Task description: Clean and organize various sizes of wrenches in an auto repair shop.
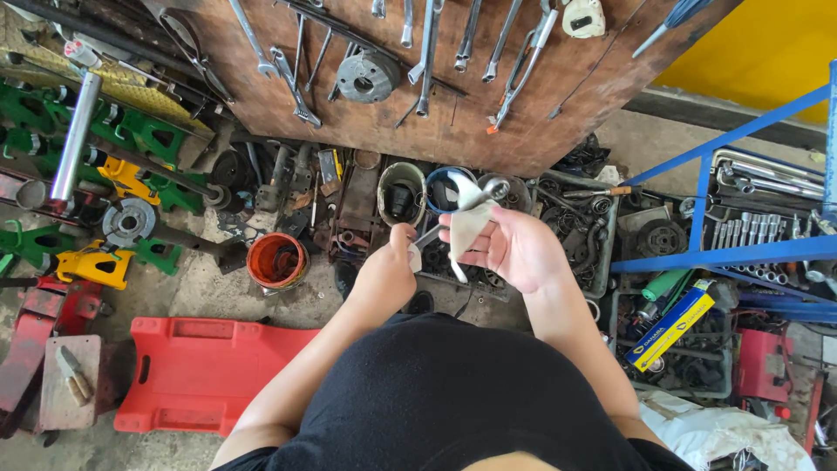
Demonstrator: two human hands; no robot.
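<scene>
My left hand (389,270) is closed around the lower end of a metal wrench (479,199), with a bit of white rag showing at the fist. My right hand (514,249) is palm up and presses a white rag (466,228) against the wrench's shaft. The wrench's round head points up and to the right, above a blue-rimmed can. Both hands are held in front of my chest, over a floor covered with parts.
A wooden board (453,96) hung with wrenches stands ahead. Below it lie cans, an orange bucket (276,260) and crates of metal parts (580,228). A red creeper board (205,371) lies at left, green and yellow stands (131,157) further left, a blue rack with sockets (750,235) at right.
</scene>
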